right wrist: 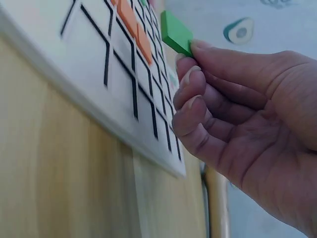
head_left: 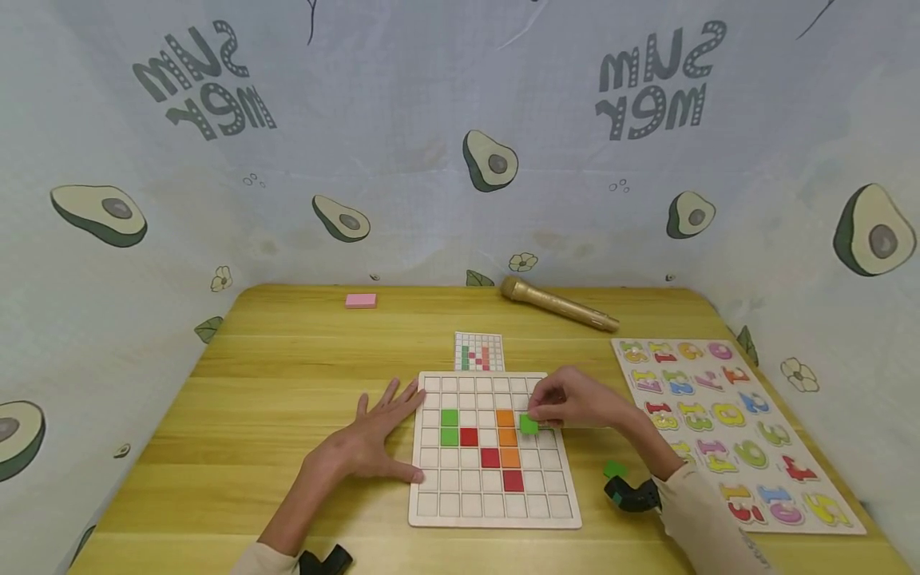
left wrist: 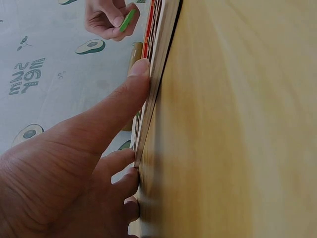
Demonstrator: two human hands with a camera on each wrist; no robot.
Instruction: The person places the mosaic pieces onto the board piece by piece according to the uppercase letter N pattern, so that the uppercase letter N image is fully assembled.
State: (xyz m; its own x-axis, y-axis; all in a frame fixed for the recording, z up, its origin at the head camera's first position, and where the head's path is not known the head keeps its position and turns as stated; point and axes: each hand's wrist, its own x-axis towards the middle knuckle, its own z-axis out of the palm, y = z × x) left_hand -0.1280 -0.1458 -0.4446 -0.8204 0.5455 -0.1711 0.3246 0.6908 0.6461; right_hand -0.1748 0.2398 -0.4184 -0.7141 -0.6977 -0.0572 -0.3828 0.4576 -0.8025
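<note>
On the table lies a white square grid board (head_left: 470, 505) with two green tiles (head_left: 449, 427), three red tiles and three orange tiles (head_left: 507, 438) in its cells. My left hand (head_left: 366, 439) rests along the board's left side, fingers spread and thumb touching the edge. Over the right part of the board, my right hand (head_left: 578, 403) pinches a green square tile (head_left: 529, 424) between thumb and fingertips. In the right wrist view that green tile (right wrist: 176, 33) is held tilted, above the grid. A second loose green tile (head_left: 614, 469) lies on the wood right of the board.
Behind the board is a small card (head_left: 467, 340) printed with a coloured grid pattern. A number puzzle board (head_left: 791, 511) occupies the right side. Farther back lie a gold microphone (head_left: 561, 304) and a pink block (head_left: 361, 301). A patterned curtain (head_left: 424, 80) surrounds the table's back and sides.
</note>
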